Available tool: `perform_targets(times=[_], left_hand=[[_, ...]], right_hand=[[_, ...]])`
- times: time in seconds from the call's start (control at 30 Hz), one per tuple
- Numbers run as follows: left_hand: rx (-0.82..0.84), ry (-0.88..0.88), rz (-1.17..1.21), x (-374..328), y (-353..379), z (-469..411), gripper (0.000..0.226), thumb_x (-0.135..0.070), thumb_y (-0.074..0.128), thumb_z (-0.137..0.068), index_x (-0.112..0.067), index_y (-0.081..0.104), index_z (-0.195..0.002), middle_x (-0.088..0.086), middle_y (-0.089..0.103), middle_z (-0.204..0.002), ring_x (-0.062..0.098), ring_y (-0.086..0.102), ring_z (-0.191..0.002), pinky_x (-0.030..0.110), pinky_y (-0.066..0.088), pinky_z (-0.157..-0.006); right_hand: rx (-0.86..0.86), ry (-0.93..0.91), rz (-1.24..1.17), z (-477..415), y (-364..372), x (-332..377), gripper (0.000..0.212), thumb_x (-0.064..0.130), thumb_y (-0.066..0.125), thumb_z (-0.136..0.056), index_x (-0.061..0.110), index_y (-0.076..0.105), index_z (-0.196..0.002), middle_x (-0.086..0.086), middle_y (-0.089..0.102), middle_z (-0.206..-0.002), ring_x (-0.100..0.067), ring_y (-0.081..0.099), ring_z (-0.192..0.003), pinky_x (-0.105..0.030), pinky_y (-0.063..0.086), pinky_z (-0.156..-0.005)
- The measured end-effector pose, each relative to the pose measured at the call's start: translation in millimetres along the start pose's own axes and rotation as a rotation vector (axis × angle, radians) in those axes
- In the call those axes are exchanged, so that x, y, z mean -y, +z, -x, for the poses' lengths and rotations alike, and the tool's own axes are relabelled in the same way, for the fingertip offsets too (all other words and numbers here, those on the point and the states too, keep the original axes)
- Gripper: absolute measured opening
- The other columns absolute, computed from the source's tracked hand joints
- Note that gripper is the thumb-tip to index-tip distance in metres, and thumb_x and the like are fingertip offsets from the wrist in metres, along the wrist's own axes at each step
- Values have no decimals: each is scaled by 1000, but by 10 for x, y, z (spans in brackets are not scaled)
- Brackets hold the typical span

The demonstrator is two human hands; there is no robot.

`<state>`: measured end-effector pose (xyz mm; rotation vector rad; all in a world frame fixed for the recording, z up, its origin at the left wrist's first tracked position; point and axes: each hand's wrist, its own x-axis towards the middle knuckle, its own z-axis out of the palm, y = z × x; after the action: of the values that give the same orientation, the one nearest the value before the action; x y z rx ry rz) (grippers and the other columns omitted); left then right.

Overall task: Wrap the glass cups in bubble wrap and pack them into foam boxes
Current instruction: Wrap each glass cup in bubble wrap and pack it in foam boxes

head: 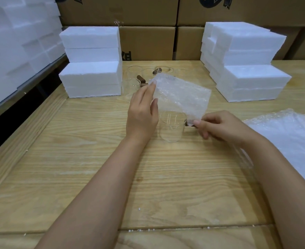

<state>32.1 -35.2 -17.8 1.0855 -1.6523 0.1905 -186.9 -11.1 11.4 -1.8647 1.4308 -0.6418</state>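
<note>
- At the middle of the pale wooden table (76,159), a clear glass cup with a brown handle (171,128) stood upright and bare; its handle pointed right.
- Just above it, a translucent rectangular sheet of bubble wrap (184,97) was held tilted in the air; it overlapped the cup's far rim in view, but whether it touched the glass could not be told.
- The left hand (141,114) gripped the sheet's left edge, thumb pressed against fingers lying close together; the right hand (220,126) pinched the near right corner between thumb and forefinger, the other fingers curled under.
- Farther off, several more clear glass cups (137,72) stood unwrapped between a far-left stack of white foam boxes (90,74) and a far-right stack (252,78); none of the boxes stood open.
- Along the right edge lay a pile of further bubble wrap sheets (291,141); brown cardboard cartons (148,42) lined the far side.
- By my judgement the wrapping of this cup was only beginning; no wrapped cup showed anywhere; folding, boxing and all the far cups were left to do; whether any stacked box was already filled could not be told.
</note>
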Motion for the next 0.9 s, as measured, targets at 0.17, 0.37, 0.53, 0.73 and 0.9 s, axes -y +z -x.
perform_targets(times=[0.17, 0.37, 0.53, 0.73, 0.9], left_hand=[[41, -41, -3, -44, -26, 3, 45, 7, 63, -85, 12, 52, -128, 30, 62, -105, 47, 62, -89, 55, 53, -83], [76, -82, 22, -60, -61, -11, 55, 3, 68, -83, 10, 47, -134, 29, 59, -112, 48, 60, -94, 55, 51, -87], [103, -61, 2, -63, -47, 4, 63, 3, 72, -78, 10, 45, -135, 28, 59, -115, 44, 60, -99, 53, 50, -91], [114, -50, -2, -54, -26, 2, 65, 4, 76, -73, 10, 50, -132, 24, 57, -127, 40, 57, -114, 51, 46, -99], [112, -77, 84, -46, -26, 4, 68, 9, 72, -73, 7, 46, -136, 23, 53, -130, 24, 56, -100, 23, 51, -85]], right_hand=[[58, -20, -201, -48, -8, -41, 20, 30, 64, -88, 32, 71, -69, 3, 62, -60, -7, 45, -50, -14, 37, -48], [123, -76, -378, -36, -77, -105, 36, 36, 69, -68, 10, 72, -93, 1, 57, -62, -10, 45, -53, -18, 36, -46], [119, -246, -646, -52, -82, 39, 18, 19, 70, -71, 11, 76, -86, -1, 53, -58, -9, 43, -52, -17, 33, -44], [-119, -314, -652, -61, -47, 151, 19, 19, 70, -71, 12, 73, -89, 5, 54, -58, -8, 39, -48, -18, 31, -45], [-311, -323, -507, -65, 0, 178, 13, 16, 74, -77, 21, 72, -89, 8, 58, -69, -4, 45, -55, -15, 37, -51]])
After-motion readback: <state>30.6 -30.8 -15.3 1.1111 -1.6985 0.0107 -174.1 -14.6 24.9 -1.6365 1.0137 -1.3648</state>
